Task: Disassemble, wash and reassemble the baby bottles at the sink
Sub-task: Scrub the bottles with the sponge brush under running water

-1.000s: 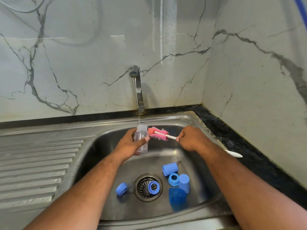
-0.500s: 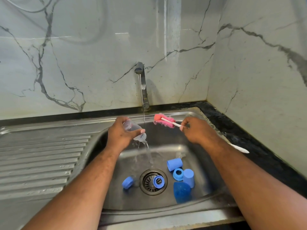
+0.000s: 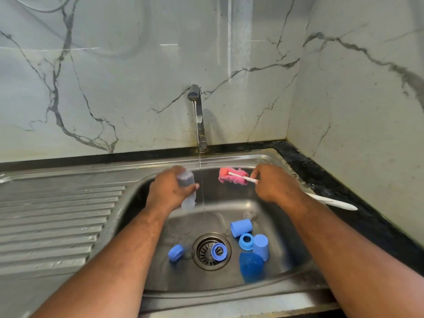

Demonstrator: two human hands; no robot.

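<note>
My left hand [image 3: 168, 191] grips a small clear baby bottle [image 3: 187, 191] over the sink basin [image 3: 286, 244], just left of the thin stream of water. The bottle looks blurred. My right hand [image 3: 273, 183] holds a bottle brush by its white handle [image 3: 330, 203], with the pink sponge head [image 3: 231, 176] pointing left, to the right of the stream. On the basin floor lie blue parts: two caps [image 3: 241, 227] [image 3: 261, 246], a ring [image 3: 246, 241], a ring on the drain [image 3: 219, 251], a collar [image 3: 175, 253] and a dark blue piece [image 3: 251, 267].
The tap [image 3: 197, 111] runs at the back of the sink. A ribbed steel drainboard [image 3: 57, 216] lies to the left. A black counter edge [image 3: 344, 191] and marble walls close in the right and back.
My left hand has swung the bottle from tilted and pouring water out to nearly vertical beside the stream. The brush hand has stayed about where it was.
</note>
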